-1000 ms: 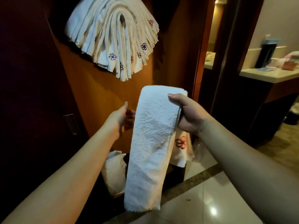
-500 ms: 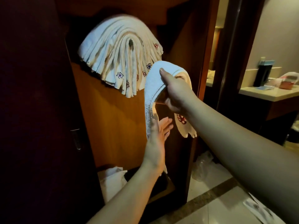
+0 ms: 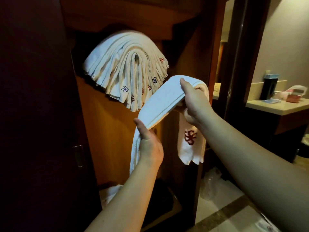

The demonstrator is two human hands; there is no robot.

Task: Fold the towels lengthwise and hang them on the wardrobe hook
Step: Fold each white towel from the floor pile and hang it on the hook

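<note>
White towel (image 3: 160, 102) with a dark red flower emblem; cream hung towels (image 3: 123, 71) bear blue and red flowers; orange-brown wardrobe (image 3: 107, 134) panel.

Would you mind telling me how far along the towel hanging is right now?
Done: a thick fan of folded towels already hangs on the wardrobe hook. In hand: one folded towel, gripped by the left hand and the right hand, below the stack. Left: draping it over the hook.

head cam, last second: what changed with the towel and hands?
The folded towel went from hanging low to raised beside the stack of hung towels. The left hand, earlier off it, now grips its lower part. The right hand keeps holding the top; the stack stays put.
</note>
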